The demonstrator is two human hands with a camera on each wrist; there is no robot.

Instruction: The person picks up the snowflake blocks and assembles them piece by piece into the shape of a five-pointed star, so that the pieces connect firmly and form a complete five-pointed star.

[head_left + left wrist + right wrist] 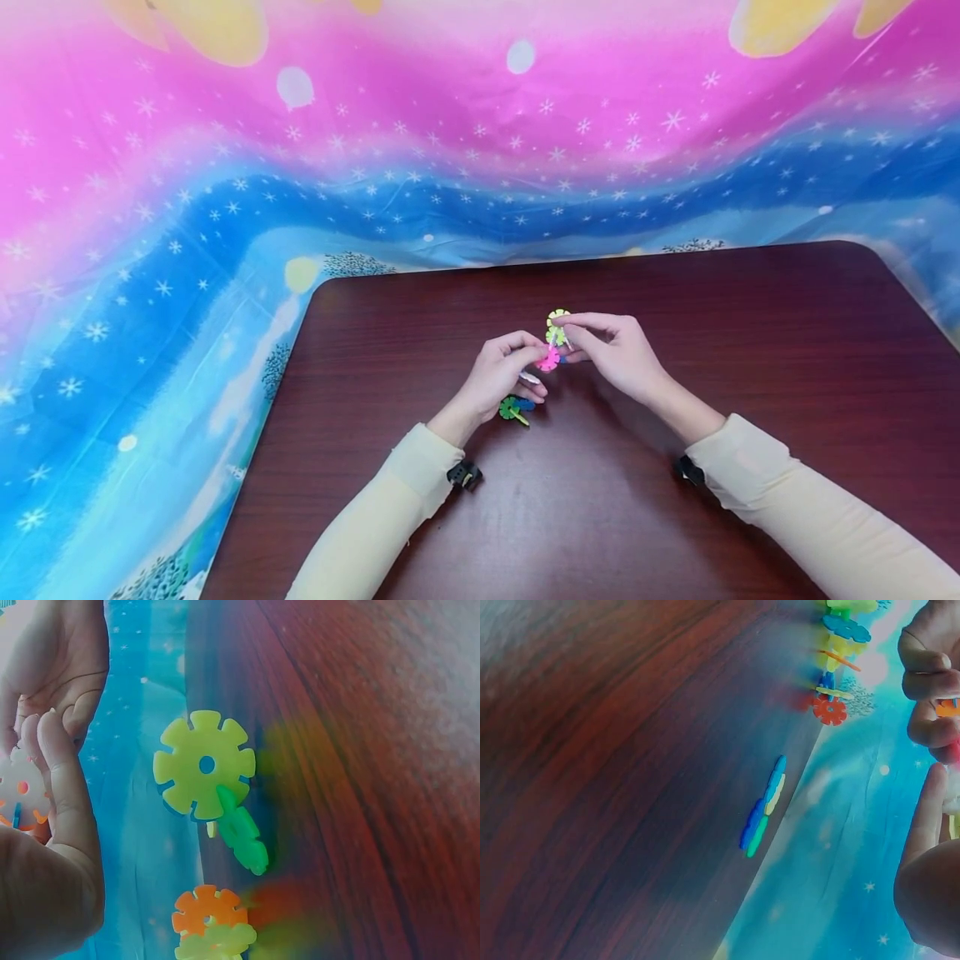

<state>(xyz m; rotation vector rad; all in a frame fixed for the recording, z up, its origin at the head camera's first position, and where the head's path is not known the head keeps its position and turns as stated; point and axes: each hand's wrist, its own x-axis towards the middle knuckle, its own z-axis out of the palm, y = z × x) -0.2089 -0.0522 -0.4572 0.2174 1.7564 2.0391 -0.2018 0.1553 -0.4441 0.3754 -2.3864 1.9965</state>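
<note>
My left hand [495,367] pinches a pink notched plastic disc [550,359] between thumb and fingers. A white disc [529,377] shows edge-on among its lower fingers. Close on the right, my right hand [618,350] pinches at yellow-green discs [557,321] that stand just above the pink one. The fingertips partly hide where these pieces meet. Below the left hand is a cluster with a green disc [509,407], a blue one [525,405] and a yellow one seen edge-on. The left wrist view shows a pale disc [26,787] at the left fingers.
Joined notched discs appear in the left wrist view, among them a yellow one [187,750] and an orange one [206,907]. The right wrist view has a red disc [829,710] in a colourful group and a blue-green cluster [765,806]. A patterned cloth [480,150] hangs behind the brown table [787,358].
</note>
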